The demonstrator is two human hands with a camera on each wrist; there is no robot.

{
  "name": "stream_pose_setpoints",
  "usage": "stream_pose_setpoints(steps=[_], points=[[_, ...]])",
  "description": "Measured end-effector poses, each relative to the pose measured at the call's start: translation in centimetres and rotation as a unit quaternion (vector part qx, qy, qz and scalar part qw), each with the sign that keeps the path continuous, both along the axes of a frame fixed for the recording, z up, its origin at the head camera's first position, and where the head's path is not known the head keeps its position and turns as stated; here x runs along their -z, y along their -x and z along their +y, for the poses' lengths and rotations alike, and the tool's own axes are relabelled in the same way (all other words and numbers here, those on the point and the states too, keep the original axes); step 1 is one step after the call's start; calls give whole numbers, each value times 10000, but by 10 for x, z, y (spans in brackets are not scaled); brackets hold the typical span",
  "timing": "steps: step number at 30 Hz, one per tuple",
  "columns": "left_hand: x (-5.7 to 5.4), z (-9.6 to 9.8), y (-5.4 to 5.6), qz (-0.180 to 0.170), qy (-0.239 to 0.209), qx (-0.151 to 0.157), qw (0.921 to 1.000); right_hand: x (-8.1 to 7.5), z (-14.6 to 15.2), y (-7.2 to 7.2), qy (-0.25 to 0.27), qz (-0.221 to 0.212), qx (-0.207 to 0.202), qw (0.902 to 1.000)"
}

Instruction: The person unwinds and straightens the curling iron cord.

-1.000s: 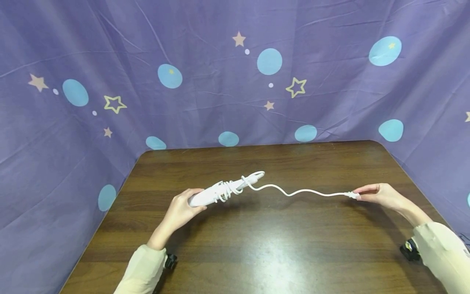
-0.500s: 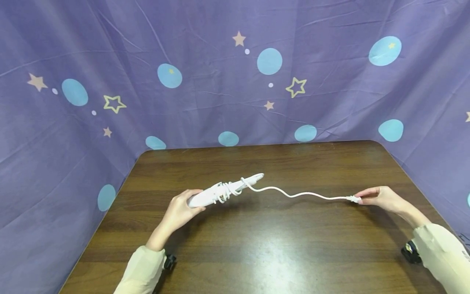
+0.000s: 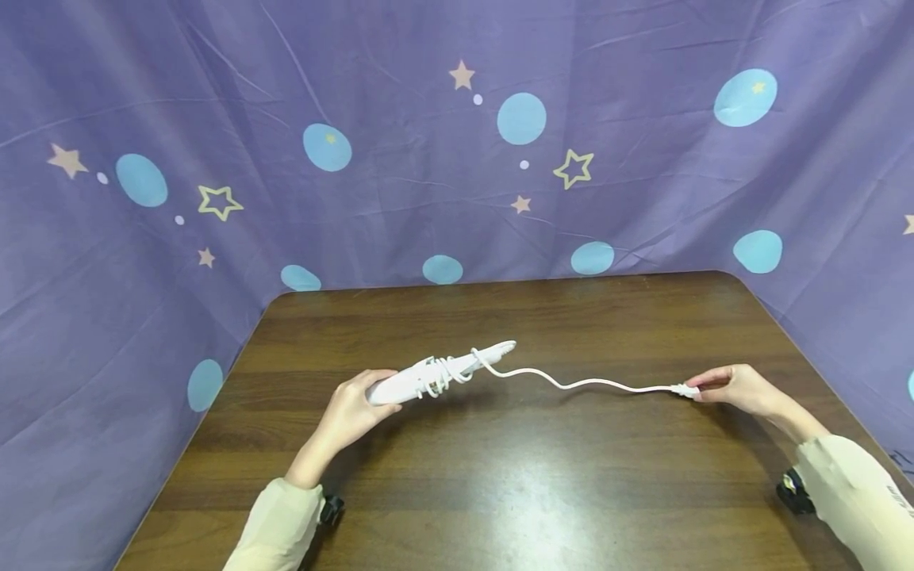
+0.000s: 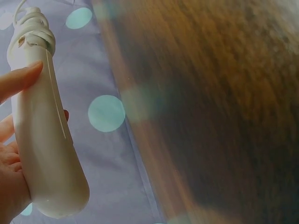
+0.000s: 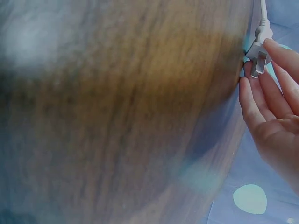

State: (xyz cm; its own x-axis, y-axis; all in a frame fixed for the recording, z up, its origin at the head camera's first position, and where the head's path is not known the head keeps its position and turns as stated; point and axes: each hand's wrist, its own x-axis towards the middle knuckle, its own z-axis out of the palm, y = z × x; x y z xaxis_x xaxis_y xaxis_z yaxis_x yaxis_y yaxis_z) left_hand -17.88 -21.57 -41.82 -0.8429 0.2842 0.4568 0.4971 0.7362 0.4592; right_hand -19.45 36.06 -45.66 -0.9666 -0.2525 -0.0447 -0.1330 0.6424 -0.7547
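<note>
The plug [image 3: 685,391] has shifted slightly toward six o'clock, pinched by the right hand [image 3: 746,388]. The left hand [image 3: 347,408] grips the white appliance [image 3: 398,385], pointing it toward two o'clock.

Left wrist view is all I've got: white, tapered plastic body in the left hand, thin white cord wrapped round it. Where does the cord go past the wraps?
Observer: Head view shows the thin white cord running in a loose wave to the right hand.
Operator: What's on that end?
Observer: Right wrist view: a white plug with two flat metal prongs, held between thumb and fingers.
Operator: Narrow end of the body, which way?
Observer: In the head view, the narrow end of the white, tapered plastic body points right, slanting slightly up the picture.
</note>
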Motion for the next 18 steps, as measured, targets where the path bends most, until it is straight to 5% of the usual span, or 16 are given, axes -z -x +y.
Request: stream_pose_setpoints(steps=[18], points=[[0,4,1,2,59,129,9999,2,-1,1,25,128,-125,9998]])
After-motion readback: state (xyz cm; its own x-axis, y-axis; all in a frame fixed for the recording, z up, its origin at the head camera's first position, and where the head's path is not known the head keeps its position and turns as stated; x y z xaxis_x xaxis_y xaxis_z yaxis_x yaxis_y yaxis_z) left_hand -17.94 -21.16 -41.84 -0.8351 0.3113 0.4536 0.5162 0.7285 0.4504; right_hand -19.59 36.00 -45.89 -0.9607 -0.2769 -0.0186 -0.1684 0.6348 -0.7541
